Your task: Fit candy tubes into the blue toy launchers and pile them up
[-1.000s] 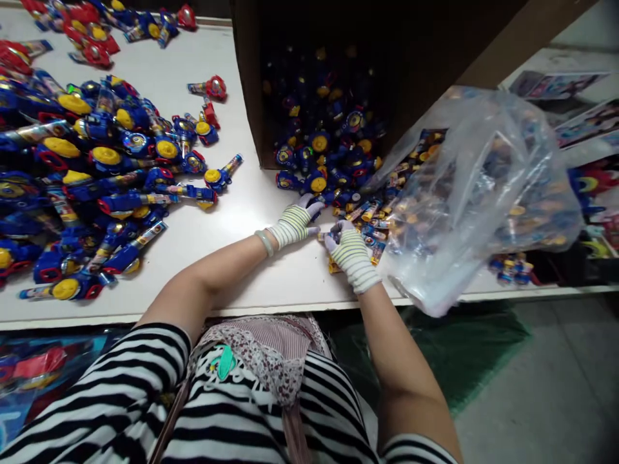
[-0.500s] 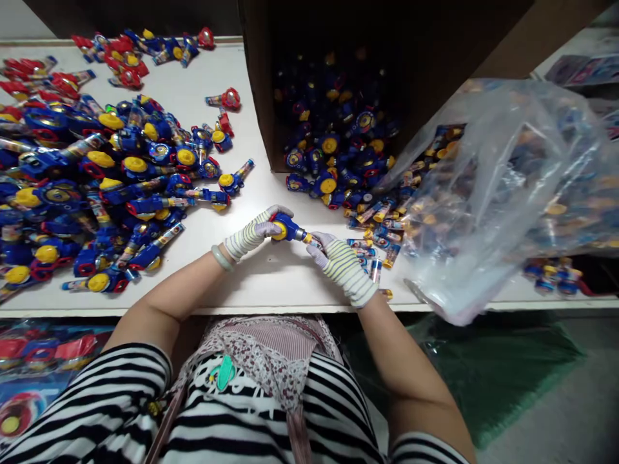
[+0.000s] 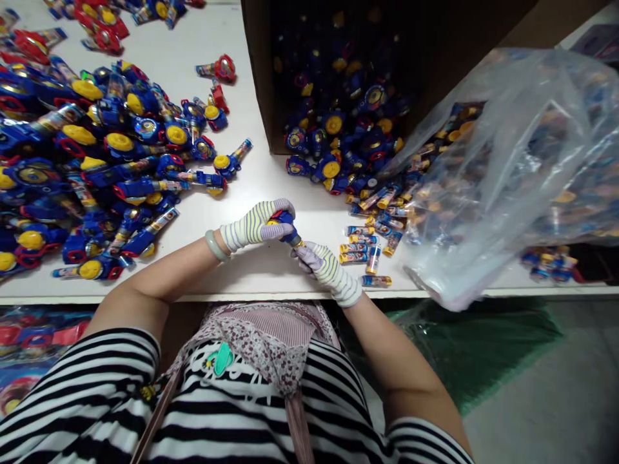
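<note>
In striped gloves, both hands meet over the white table in the head view. My left hand (image 3: 261, 224) is closed round the round end of a blue plastic toy (image 3: 291, 237) with yellow and red parts. My right hand (image 3: 323, 265) is closed at the toy's narrow end, on a small printed tube that its fingers mostly hide. Whether the tube is fully seated in the toy I cannot tell. Several loose printed tubes (image 3: 373, 259) with yellow ends lie just right of my right hand.
Blue toys with tubes (image 3: 120, 142) are heaped on the left, red ones (image 3: 223, 67) behind them. An open cardboard box (image 3: 265, 122) on its side holds more blue toys. A clear plastic bag (image 3: 488, 212) of tubes lies right. The table's front edge (image 3: 271, 298) runs before me.
My right hand has moved left and slightly down, closer to my left hand, covering more of the tube. The toy is tilted more downward. The whole view has shifted a little.
</note>
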`<state>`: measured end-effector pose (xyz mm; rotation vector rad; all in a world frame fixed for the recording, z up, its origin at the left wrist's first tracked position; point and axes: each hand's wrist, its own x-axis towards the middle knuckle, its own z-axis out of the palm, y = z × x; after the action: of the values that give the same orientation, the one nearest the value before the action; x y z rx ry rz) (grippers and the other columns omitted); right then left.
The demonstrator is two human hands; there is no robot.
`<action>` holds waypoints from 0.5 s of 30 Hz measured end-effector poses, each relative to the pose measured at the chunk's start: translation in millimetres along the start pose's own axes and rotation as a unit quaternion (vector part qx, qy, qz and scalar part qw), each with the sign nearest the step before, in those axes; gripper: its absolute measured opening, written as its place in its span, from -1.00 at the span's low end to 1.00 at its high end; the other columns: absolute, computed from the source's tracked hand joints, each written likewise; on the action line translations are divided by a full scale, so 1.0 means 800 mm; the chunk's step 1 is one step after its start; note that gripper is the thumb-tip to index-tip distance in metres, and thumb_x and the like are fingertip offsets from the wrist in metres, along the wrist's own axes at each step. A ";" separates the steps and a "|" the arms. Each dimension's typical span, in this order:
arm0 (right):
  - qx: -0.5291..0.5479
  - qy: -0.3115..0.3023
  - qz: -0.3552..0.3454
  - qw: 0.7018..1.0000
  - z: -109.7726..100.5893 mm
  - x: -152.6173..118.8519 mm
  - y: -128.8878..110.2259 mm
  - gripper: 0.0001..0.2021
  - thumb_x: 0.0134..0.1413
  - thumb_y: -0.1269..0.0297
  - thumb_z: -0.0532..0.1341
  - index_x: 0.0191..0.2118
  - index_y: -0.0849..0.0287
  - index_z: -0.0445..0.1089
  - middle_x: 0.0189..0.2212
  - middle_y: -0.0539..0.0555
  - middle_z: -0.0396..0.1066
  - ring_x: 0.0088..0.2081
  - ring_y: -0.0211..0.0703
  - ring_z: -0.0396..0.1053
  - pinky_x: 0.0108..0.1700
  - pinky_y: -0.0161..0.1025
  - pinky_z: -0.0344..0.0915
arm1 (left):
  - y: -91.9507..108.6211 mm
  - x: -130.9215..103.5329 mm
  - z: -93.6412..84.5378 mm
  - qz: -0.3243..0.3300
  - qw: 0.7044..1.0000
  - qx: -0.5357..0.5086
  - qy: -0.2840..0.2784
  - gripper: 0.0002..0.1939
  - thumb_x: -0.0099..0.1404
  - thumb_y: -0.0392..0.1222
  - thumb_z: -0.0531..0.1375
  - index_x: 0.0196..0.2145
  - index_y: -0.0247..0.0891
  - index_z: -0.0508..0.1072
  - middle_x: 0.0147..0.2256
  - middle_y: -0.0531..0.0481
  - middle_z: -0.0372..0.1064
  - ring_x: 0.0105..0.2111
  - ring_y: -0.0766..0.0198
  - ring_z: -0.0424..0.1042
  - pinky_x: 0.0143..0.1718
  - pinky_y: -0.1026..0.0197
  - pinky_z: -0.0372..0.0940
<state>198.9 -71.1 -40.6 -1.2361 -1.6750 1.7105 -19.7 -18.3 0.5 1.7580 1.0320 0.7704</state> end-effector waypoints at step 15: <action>-0.081 0.058 -0.026 0.995 0.018 -0.001 0.001 -0.56 0.26 -0.18 0.08 -0.19 0.12 0.43 -0.34 0.07 0.46 -0.29 -0.12 0.37 -0.20 -0.20 0.31 | -0.011 -0.005 0.005 -0.019 1.000 -0.021 -0.004 -0.65 0.17 0.07 0.21 -0.26 -0.28 0.46 -0.35 -0.05 0.44 -0.34 0.21 0.42 -0.25 0.19 0.34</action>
<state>187.6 -79.8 -43.0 -1.3256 -1.7867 1.4673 -21.0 -21.2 -9.1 1.7006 1.0327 0.7553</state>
